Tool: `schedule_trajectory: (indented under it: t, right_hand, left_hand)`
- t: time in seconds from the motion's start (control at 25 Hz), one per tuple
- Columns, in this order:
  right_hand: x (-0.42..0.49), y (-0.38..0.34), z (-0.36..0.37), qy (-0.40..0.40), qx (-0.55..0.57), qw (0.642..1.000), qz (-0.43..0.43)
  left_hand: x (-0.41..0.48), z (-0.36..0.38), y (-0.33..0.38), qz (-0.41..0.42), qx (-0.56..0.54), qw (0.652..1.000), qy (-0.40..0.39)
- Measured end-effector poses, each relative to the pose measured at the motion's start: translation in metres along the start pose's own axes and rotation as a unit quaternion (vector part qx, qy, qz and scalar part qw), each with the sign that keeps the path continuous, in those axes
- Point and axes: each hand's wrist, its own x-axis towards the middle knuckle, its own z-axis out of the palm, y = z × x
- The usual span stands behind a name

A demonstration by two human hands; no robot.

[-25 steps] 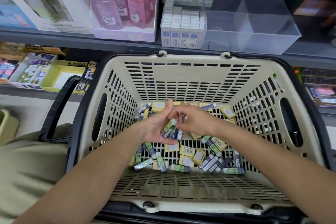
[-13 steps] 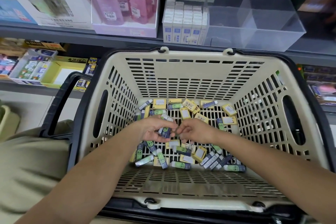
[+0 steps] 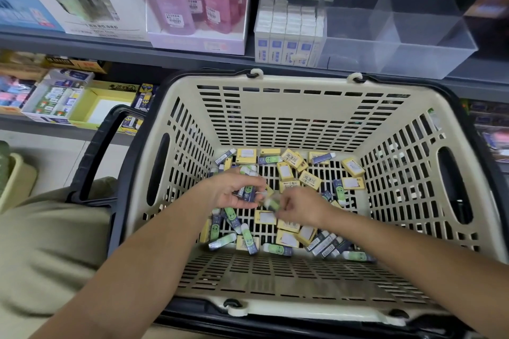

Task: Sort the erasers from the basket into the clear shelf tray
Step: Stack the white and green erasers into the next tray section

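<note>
The cream slotted plastic basket (image 3: 303, 124) sits below the grey shelf (image 3: 192, 55), and loose yellow-boxed and green-and-navy sleeved erasers (image 3: 286, 173) litter its floor. The clear plastic shelf tray (image 3: 399, 36) stands above and beyond the basket's far rim, to the right of both hands. Its left compartment holds upright white packs (image 3: 289, 36). The left hand (image 3: 228, 192) is curled round a small bunch of green-and-navy erasers (image 3: 248, 192). The right hand (image 3: 300, 206), just beside it, pinches one green eraser (image 3: 272, 204), whose long axis is lost to blur. Judgement: the right hand lies nearer the tray, so the carry runs up, forward and rightward.
</note>
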Motion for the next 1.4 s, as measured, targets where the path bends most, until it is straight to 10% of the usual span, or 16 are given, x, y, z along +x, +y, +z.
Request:
schedule_trajectory:
  t: [0.32,0.44,0.64,1.04,1.4]
  right_hand:
    - [0.006,-0.022,-0.018,0.069,0.314,0.947,0.0]
    - [-0.006,-0.008,0.0,-0.012,0.085,0.995,-0.059]
    - [-0.01,-0.007,0.035,-0.166,-0.183,0.961,-0.121]
    - [-0.014,-0.009,0.024,-0.203,0.002,0.977,-0.069]
    - [-0.012,-0.023,-0.106,0.036,0.194,0.978,-0.068]
  left_hand:
    - [-0.004,0.006,0.008,0.028,-0.066,0.997,0.0]
    - [-0.002,-0.001,0.011,0.039,-0.063,0.995,0.068]
    - [0.001,0.003,0.006,0.021,-0.014,0.998,0.058]
    - [-0.002,0.003,0.008,0.016,-0.02,0.999,0.037]
    - [-0.043,0.021,0.056,0.121,-0.002,0.992,-0.044]
